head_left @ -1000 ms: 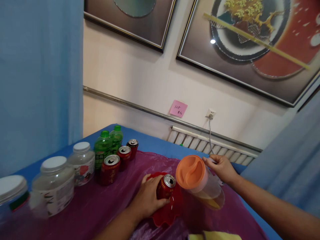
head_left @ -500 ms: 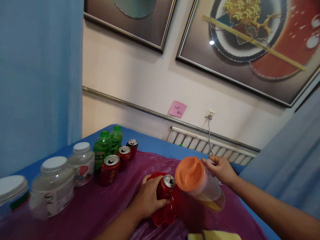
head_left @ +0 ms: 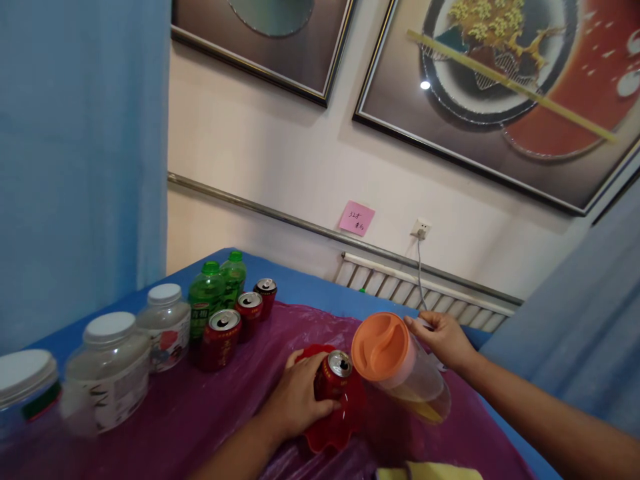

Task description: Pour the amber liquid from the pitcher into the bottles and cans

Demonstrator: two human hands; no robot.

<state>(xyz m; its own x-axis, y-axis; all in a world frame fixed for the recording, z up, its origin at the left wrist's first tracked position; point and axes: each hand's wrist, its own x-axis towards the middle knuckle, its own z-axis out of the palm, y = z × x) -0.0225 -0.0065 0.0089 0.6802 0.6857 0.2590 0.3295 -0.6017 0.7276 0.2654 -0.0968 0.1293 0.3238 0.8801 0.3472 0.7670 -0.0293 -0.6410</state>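
My left hand (head_left: 300, 397) is wrapped around a red drink can (head_left: 333, 379) with an opened silver top. The can is over a red scallop-edged dish (head_left: 327, 437); I cannot tell whether it rests on the dish. By its handle, my right hand (head_left: 445, 340) grips a clear plastic pitcher (head_left: 425, 390) with an orange lid (head_left: 380, 347). The pitcher tilts to the left, its lid close beside the can's top. Yellowish liquid lies in the low end of the pitcher. No stream between lid and can is visible.
Along the left stand several red cans (head_left: 221, 340), two green bottles (head_left: 206, 297) and clear jars with white lids (head_left: 110, 373). Purple plastic sheeting (head_left: 240, 407) covers the blue tabletop (head_left: 310, 293). A yellow cloth (head_left: 440, 471) lies at the front edge. Behind is a radiator (head_left: 385, 280).
Hardly anything differs. The whole view has shifted very slightly, while both hands, the can and the tilted pitcher keep their positions relative to one another.
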